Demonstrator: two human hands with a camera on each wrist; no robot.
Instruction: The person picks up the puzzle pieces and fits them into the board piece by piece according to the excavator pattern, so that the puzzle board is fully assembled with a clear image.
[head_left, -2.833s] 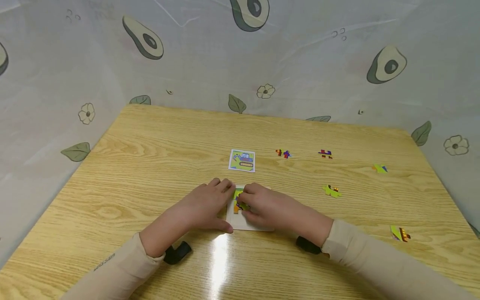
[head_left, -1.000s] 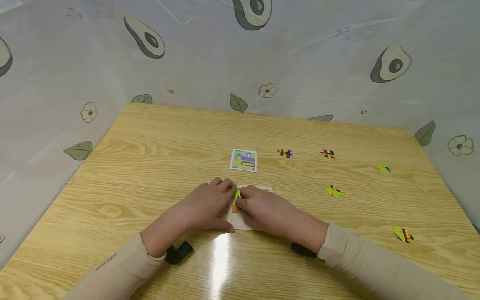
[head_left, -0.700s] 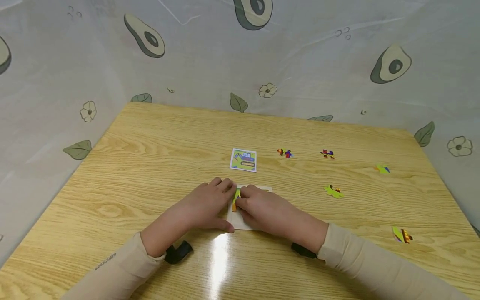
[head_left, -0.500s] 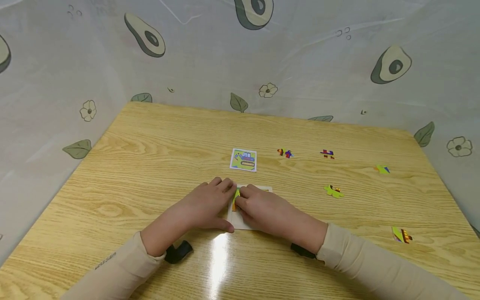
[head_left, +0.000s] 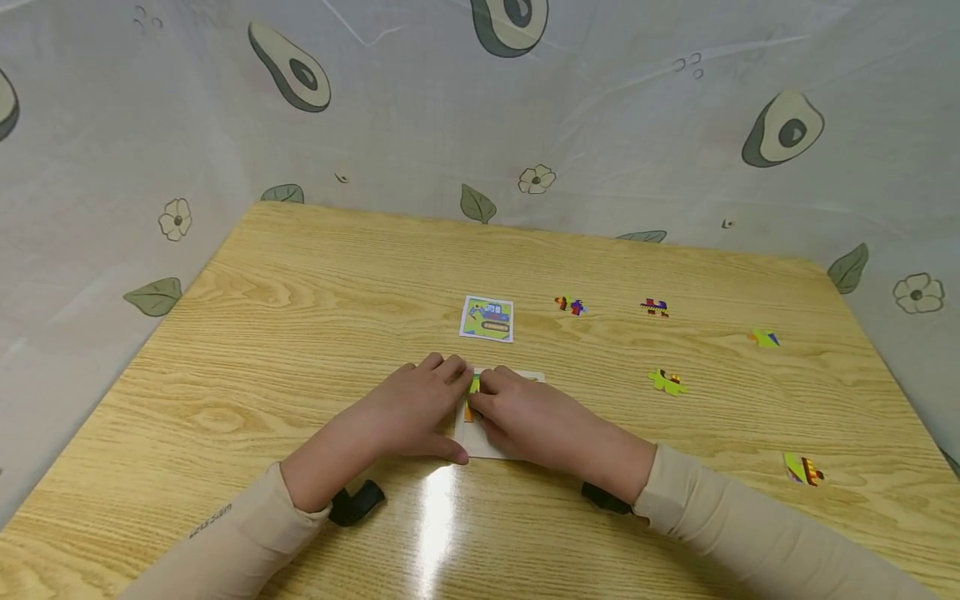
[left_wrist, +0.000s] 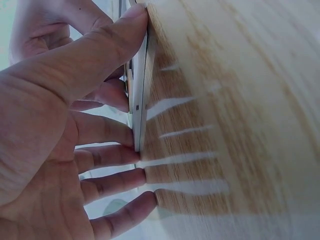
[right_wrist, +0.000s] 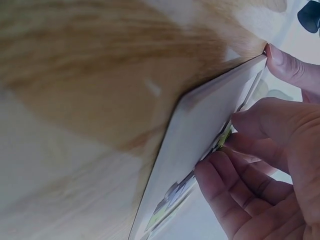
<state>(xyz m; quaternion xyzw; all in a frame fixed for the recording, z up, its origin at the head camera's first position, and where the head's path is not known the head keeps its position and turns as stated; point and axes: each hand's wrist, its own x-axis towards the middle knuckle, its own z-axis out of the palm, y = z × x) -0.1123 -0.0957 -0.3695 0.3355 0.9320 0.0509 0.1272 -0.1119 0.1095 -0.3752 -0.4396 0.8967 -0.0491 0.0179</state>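
Note:
In the head view, a small pale puzzle board (head_left: 491,446) lies flat on the table between both hands. My left hand (head_left: 405,412) lies along its left side, fingers extended, with the thumb at the near corner; the left wrist view shows fingertips touching the board edge and table. My right hand (head_left: 528,417) reaches over the board, pinching a yellow-green puzzle piece (right_wrist: 223,140) low against it, mostly covered by fingers. Beside those fingers, a strip of fitted green and orange pieces (head_left: 469,410) shows at the board's left. A square picture card (head_left: 487,319) of an excavator lies beyond.
Loose puzzle pieces lie to the right: a red-and-blue pair (head_left: 570,305), a striped one (head_left: 655,307), a green-and-blue one (head_left: 765,337), a green one (head_left: 667,382) and a green-and-brown one (head_left: 802,469). A patterned cloth (head_left: 390,108) hangs behind the wooden table (head_left: 300,317).
Since the oldest frame, my right hand has shifted slightly left and now covers more of the fitted pieces. My left hand has stayed on the board's edge. The loose pieces lie as before.

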